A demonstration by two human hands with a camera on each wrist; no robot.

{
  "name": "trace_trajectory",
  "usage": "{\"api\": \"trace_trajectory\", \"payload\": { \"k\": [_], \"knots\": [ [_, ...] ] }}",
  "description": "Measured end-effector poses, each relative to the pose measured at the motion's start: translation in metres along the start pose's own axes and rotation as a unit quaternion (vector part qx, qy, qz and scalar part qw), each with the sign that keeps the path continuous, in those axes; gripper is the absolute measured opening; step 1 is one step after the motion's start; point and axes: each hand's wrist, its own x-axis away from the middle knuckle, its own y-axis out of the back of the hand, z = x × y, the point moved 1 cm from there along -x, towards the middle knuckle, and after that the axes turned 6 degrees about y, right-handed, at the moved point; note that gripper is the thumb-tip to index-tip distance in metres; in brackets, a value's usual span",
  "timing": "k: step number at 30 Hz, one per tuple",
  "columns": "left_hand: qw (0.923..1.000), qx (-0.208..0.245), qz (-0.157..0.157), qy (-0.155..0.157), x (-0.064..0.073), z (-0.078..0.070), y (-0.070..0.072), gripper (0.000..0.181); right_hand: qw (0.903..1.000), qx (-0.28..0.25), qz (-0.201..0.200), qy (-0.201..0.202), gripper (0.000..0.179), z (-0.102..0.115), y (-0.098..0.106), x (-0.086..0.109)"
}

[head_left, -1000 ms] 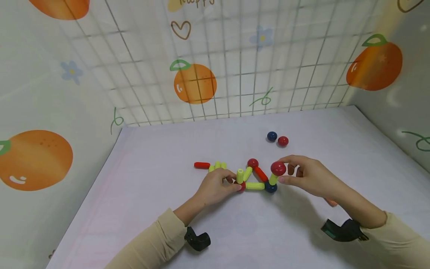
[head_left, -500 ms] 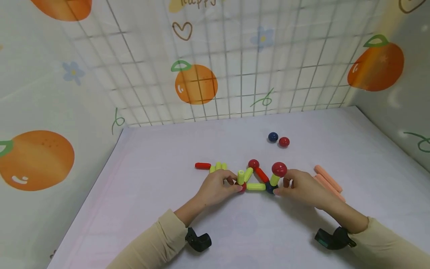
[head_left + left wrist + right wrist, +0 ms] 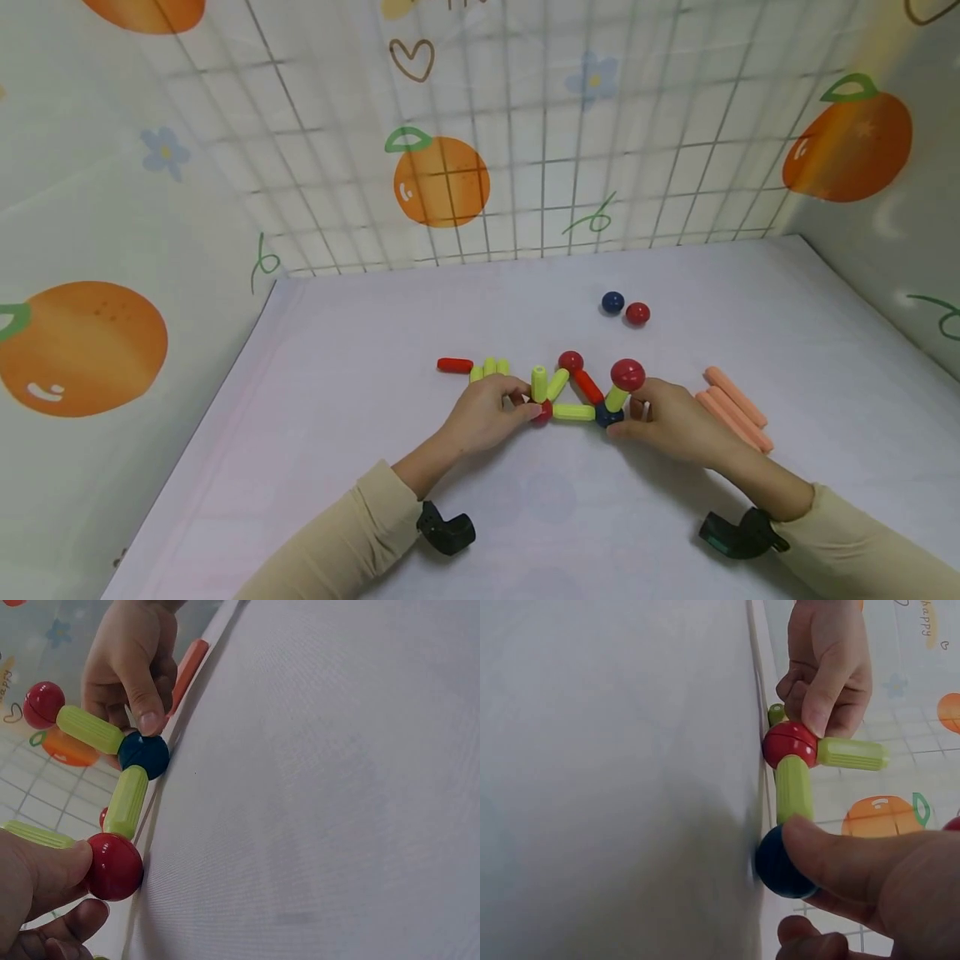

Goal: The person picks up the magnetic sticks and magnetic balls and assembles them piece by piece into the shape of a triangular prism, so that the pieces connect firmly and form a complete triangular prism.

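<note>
A triangle of ball-and-stick toy pieces lies on the table, its corners being a front red ball (image 3: 542, 412), a blue ball (image 3: 609, 416) and a back red ball (image 3: 571, 361). My left hand (image 3: 487, 414) pinches the front red ball, from which a yellow-green stick (image 3: 539, 384) stands up. On the right, my right hand (image 3: 675, 421) holds the blue ball, thumb on its near side in the right wrist view. A leaning yellow-green stick (image 3: 617, 400) rises from the blue ball, topped by another red ball (image 3: 627, 374). A red stick (image 3: 588, 387) forms the triangle's right side.
Behind my left hand lie several yellow-green sticks (image 3: 490, 367) and a loose red stick (image 3: 454, 365). Farther back sit a loose blue ball (image 3: 612, 302) and a loose red ball (image 3: 637, 313). Orange sticks (image 3: 737, 396) lie beyond my right hand.
My right hand has come down from the top red ball to the blue ball and now grips it, uncovering the orange sticks. My left hand has kept its hold on the front red ball.
</note>
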Motion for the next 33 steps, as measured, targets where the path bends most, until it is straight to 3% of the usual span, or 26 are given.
{"api": "trace_trajectory", "payload": {
  "k": [11, 13, 17, 20, 24, 29, 33],
  "knots": [
    [1.0000, 0.009, 0.004, 0.003, 0.002, -0.003, -0.004, 0.014, 1.0000, 0.007, -0.002, -0.002, 0.022, -0.003, 0.004, -0.003],
    [0.9998, -0.001, 0.016, -0.013, 0.005, -0.005, -0.006, 0.014, 0.9999, 0.009, -0.002, -0.011, 0.021, -0.005, 0.006, -0.005],
    [0.9937, -0.055, 0.054, -0.082, 0.011, -0.008, -0.008, 0.016, 0.9988, 0.017, -0.006, -0.046, 0.034, -0.007, 0.008, -0.009],
    [0.9904, -0.085, 0.034, -0.103, 0.010, -0.010, -0.006, 0.027, 0.9977, 0.019, -0.012, -0.064, 0.034, -0.008, 0.008, -0.012],
    [0.9906, -0.121, -0.015, -0.060, 0.002, -0.009, -0.004, 0.049, 0.9981, 0.015, -0.015, -0.059, 0.026, -0.008, 0.006, -0.015],
    [0.9883, -0.148, -0.002, -0.036, -0.004, -0.007, -0.005, 0.046, 0.9986, 0.014, -0.009, -0.050, 0.032, -0.009, 0.010, -0.019],
    [0.9878, -0.151, -0.008, -0.035, -0.004, -0.006, -0.005, 0.037, 0.9971, 0.014, -0.023, -0.072, 0.042, -0.021, 0.028, -0.031]
  ]
}}
